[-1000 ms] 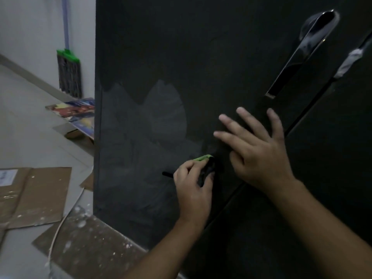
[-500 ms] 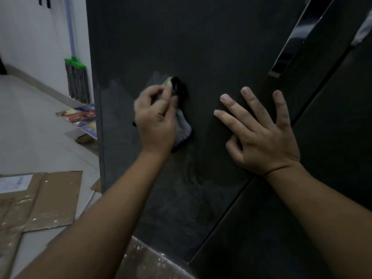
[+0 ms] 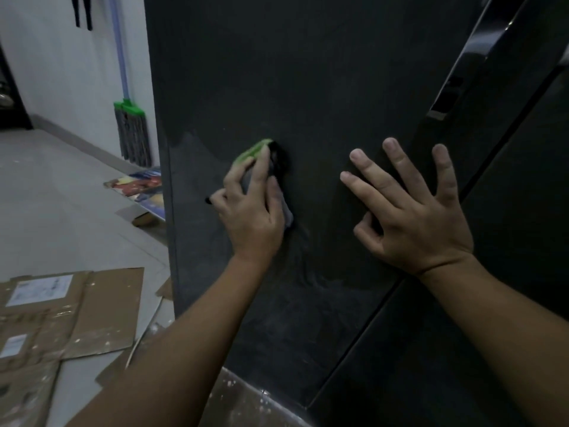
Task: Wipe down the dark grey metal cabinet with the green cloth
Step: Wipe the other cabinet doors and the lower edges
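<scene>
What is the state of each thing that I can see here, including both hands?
cabinet: smeared with wipe marks around and below the hands.
green cloth: bunched, pressed against the cabinet.
left hand: grips the green cloth.
right hand: fingers spread, flat on the cabinet.
mop: upright against the wall.
cardboard: flattened, lying on the floor.
</scene>
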